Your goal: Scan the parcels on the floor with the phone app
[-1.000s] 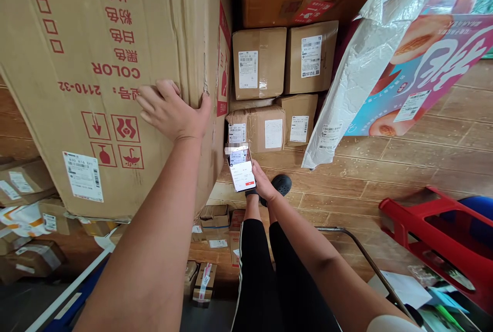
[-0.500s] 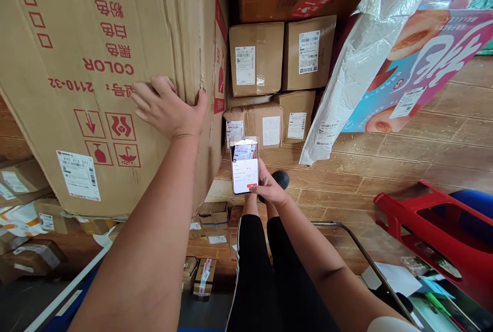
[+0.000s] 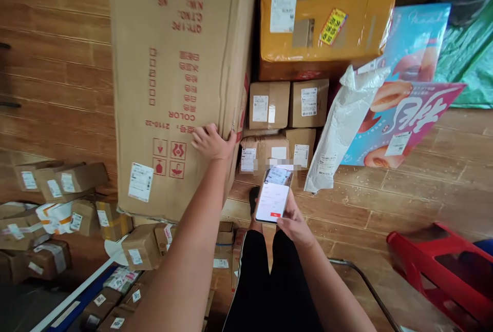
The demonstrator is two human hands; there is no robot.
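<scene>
My left hand (image 3: pixel 212 143) lies on the edge of a tall cardboard box (image 3: pixel 154 91), fingers spread over its printed face and thumb on the edge. The box carries red print and a white shipping label (image 3: pixel 140 182) near its lower end. My right hand (image 3: pixel 296 224) is closed around a smartphone (image 3: pixel 272 201), with the thumb by a red button low on the lit screen. In the upper part of the screen is a camera picture of a label. Just beyond the phone, a small stack of labelled cartons (image 3: pixel 269 93) stands beside the tall box.
A big taped carton (image 3: pixel 285 44) stands behind the small ones. To the right are a white wrapped parcel (image 3: pixel 339 127), a pink and blue peach-printed box (image 3: pixel 408 111) and a red plastic stool (image 3: pixel 439 265). Several small parcels (image 3: pixel 77 178) lie at lower left on the wood-look floor (image 3: pixel 69 91).
The view has pulled back and shifted, so more of the tall box and big carton shows. The phone is now tilted. My left hand keeps its place on the box edge.
</scene>
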